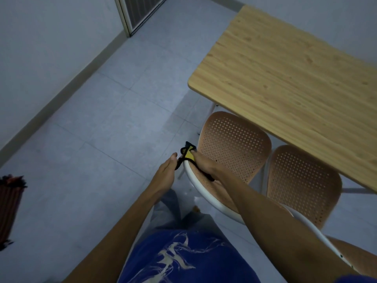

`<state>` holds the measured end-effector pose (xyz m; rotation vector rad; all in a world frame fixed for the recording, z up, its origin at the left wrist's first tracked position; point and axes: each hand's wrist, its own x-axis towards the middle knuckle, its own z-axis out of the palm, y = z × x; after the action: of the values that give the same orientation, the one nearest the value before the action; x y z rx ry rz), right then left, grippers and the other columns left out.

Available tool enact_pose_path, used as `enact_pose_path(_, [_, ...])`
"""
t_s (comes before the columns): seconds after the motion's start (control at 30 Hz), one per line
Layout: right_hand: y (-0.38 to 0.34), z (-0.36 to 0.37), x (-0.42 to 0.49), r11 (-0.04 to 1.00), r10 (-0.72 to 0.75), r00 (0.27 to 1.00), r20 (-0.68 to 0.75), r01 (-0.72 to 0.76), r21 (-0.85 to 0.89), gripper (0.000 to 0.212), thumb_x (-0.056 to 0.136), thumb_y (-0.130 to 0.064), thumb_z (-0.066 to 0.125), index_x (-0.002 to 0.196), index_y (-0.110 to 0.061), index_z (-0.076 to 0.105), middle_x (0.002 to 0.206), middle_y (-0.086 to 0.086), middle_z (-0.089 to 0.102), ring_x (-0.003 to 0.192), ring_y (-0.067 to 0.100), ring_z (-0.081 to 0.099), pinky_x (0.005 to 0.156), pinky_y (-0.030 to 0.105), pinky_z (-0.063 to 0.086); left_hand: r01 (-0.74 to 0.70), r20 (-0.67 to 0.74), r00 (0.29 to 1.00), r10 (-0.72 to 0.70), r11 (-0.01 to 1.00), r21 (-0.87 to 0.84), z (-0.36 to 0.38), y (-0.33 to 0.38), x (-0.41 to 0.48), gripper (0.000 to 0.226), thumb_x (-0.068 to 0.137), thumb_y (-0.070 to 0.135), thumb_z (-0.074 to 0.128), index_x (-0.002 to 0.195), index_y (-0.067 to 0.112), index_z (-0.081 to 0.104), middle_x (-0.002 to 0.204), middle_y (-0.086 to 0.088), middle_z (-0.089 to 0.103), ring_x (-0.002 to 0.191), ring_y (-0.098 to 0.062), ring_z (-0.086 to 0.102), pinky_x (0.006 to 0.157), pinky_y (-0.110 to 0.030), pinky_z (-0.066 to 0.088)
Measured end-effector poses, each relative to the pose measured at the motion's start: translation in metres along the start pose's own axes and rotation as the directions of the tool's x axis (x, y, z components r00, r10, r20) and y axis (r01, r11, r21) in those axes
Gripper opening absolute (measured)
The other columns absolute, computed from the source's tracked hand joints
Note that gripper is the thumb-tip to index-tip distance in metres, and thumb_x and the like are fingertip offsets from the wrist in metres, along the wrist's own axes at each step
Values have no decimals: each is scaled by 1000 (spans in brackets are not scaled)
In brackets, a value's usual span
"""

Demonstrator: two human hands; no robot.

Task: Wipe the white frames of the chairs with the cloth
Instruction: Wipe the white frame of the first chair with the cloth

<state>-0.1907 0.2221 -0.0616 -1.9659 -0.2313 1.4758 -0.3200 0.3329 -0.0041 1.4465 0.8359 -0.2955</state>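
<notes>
- The cloth (188, 155) (yellow with black edging) is draped over the white frame (195, 181) at the left corner of the nearer chair (232, 148), on the side away from the wooden table (285, 68).
- The right hand (204, 163) presses the cloth onto that frame, its fingers curled down over the yellow part and gripping it against the rim.
- The left hand (166, 170) is just left of the chair frame, fingers extended and close together, with the tips pinching the cloth's black edge where it hangs off the rim.
- A second chair (302, 180) with the same perforated orange seat stands just beside the first, both tucked partly under the table edge.
- Well away from the table, at the left border, a striped mat (10, 207) lies on the grey tiled floor (102, 119).
</notes>
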Motion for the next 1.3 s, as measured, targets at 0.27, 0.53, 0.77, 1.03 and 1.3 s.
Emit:
enact_pose_path(0.27, [-36, 33, -29, 883, -83, 993, -79, 36, -468, 55, 93, -43, 37, 140, -14, 44, 151, 20, 34, 136, 41, 35, 111, 50, 35, 75, -20, 997, -79, 987, -145, -14, -15, 4, 50, 102, 48, 23, 135, 24, 51, 135, -5, 56, 120, -19, 54, 110, -38, 37])
enact_pose_path(0.53, [-73, 8, 17, 839, 99, 995, -28, -98, -535, 27, 103, -14, 40, 106, -5, 65, 99, 9, 58, 72, 17, 46, 62, 21, 34, 81, -70, 994, -89, 990, -113, -35, -20, -1, 36, 104, 40, 22, 121, 32, 53, 119, 6, 60, 92, 8, 54, 69, -12, 39])
enact_pose_path(0.77, [-39, 37, -40, 777, -178, 980, -93, 82, -624, 38, 100, -30, 43, 130, -9, 49, 149, 22, 37, 136, 40, 37, 108, 43, 35, 75, -117, 989, -91, 988, -133, -34, -29, -9, 51, 103, 43, 25, 142, 15, 43, 147, -1, 46, 127, -11, 46, 106, -28, 35])
enact_pose_path(1.03, [67, 67, -146, 608, -611, 740, -282, 210, -766, 46, 89, -20, 47, 135, -26, 49, 162, 11, 29, 143, 30, 36, 113, 44, 35, -32, -94, 995, 33, 999, 7, 5, -12, -22, 48, 102, 47, 26, 143, 30, 41, 149, 5, 40, 131, -12, 43, 110, -31, 33])
enact_pose_path(1.3, [38, 77, -114, 633, -575, 698, -427, 49, -772, 57, 88, -31, 61, 138, -21, 34, 116, 14, 59, 99, 35, 63, 83, 44, 51, -161, -90, 982, 168, 984, 75, 35, -21, -40, 51, 100, 51, 27, 147, 31, 34, 149, 4, 40, 135, -10, 37, 109, -27, 28])
